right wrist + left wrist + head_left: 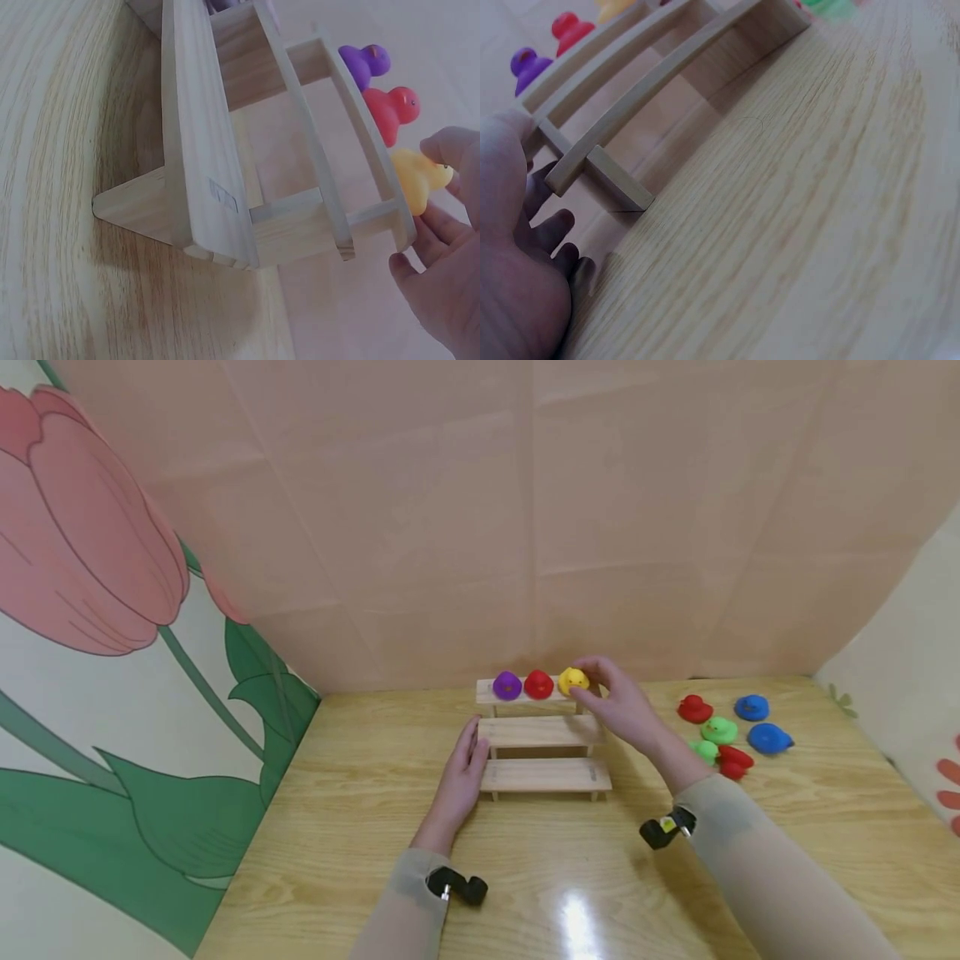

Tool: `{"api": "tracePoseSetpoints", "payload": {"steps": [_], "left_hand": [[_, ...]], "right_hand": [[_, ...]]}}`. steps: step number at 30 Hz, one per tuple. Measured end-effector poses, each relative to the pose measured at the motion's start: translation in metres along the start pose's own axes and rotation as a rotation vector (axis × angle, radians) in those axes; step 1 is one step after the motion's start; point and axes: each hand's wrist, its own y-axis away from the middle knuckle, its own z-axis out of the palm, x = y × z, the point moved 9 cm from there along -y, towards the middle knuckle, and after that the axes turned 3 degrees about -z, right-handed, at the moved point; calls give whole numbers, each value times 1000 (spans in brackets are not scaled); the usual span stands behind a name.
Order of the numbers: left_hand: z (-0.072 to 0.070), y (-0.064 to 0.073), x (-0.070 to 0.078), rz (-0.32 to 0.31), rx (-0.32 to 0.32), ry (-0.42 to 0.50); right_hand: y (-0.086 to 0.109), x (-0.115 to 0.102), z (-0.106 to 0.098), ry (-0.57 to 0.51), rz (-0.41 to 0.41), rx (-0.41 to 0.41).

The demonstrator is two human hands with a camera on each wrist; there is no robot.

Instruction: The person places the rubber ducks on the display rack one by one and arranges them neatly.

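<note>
A small three-step wooden display stand (536,732) stands on the table, its steps rising toward the back. On its top step sit a purple rubber duck (507,686), a red rubber duck (538,685) and a yellow rubber duck (572,681), in a row from left to right. My right hand (618,706) pinches the yellow duck at the row's right end, thumb in front and fingers behind. With my left hand (459,777) I grip the stand's left side near the middle step; the left wrist view shows fingers (551,229) reaching around that end.
Right of the stand lies a loose group of ducks: red (695,708), green (718,730), blue (769,738) and several others. A pinkish sheet (450,568) hangs behind the table (360,802). A wall with a painted tulip (97,527) borders the left side.
</note>
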Motion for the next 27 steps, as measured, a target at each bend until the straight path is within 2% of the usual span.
{"api": "tracePoseSetpoints", "payload": {"steps": [27], "left_hand": [[0,1,2,-15,4,-32]], "right_hand": [[1,3,3,-4,13,-25]]}}
